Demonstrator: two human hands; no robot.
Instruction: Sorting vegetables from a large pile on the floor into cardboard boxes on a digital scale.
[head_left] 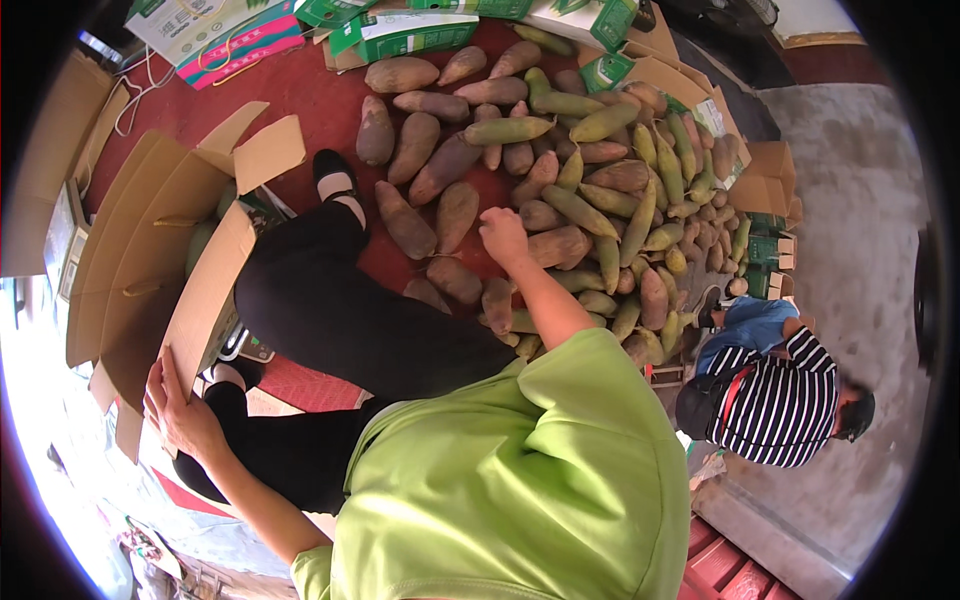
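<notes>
My right hand (504,238) hovers above a spread of root vegetables, its fingers curled in and nothing visible in them. Closest to it are a plump reddish-brown root (457,216) on its left and another brown root (560,246) on its right. Long green radishes (580,211) lie heaped farther right. My left hand (186,415) grips the near edge of an upright, open cardboard box (212,285), fingers laid along its flap. Inside the box, dark green rounded shapes (200,243) show only in part.
Green and white cartons (418,38) stand along the far side, beside a pink-striped box (240,48). The roots rest on a red floor covering (320,110). To the right, a person in a striped top (775,410) bends near the pile. A grey floor (850,200) lies beyond.
</notes>
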